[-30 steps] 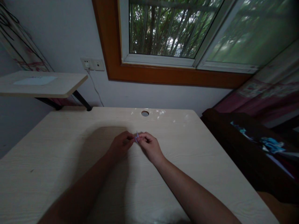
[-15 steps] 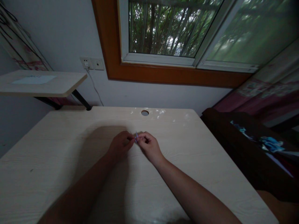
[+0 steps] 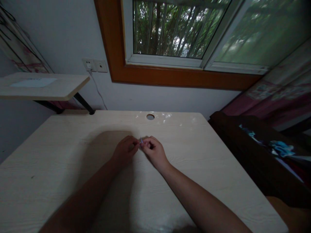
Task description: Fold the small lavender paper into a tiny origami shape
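Note:
Both my hands meet over the middle of a pale wooden desk [image 3: 60,152]. My left hand [image 3: 125,150] and my right hand [image 3: 153,151] are curled, fingertips pinched together on one tiny pale purple piece [image 3: 141,140] that sticks up between them. It is too small and dim to name. Both forearms rest on the desk, reaching in from the near edge.
A round cable hole [image 3: 150,116] sits near the desk's far edge, under a window with an orange-brown frame [image 3: 170,77]. A small side shelf [image 3: 43,87] juts out at the left, below a wall socket [image 3: 94,65]. Dark furniture with cloth [image 3: 262,155] stands to the right.
The hands stay pinched on the small purple piece; less of it shows above the fingertips. The view has tilted up very slightly.

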Motion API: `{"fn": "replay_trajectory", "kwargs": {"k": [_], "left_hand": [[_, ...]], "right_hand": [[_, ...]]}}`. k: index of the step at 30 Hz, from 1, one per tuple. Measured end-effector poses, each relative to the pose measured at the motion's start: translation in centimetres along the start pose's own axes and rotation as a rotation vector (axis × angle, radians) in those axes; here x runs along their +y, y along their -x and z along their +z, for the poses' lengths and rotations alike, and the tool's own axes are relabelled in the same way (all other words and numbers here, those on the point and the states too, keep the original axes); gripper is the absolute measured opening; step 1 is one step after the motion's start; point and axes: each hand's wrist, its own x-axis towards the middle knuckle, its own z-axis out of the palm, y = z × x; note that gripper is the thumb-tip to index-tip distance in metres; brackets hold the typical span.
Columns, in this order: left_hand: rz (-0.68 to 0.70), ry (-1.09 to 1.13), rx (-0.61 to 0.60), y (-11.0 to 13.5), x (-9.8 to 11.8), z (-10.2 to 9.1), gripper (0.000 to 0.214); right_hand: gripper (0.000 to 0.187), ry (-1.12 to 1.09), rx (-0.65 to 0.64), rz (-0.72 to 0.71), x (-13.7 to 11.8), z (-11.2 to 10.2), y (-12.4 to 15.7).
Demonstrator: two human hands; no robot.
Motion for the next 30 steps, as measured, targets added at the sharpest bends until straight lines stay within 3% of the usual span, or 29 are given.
{"fn": "replay_trajectory", "kwargs": {"k": [16,30], "left_hand": [[-0.127,-0.009,-0.018,-0.2,0.19,0.15,0.011],[-0.141,0.001,0.006,-0.18,0.62,-0.12,0.009]], "right_hand": [[0.017,-0.112,0.094,0.144,-0.08,0.13,-0.16],[0.024,-0.275,0.169,0.237,0.62,0.28,-0.21]]}}
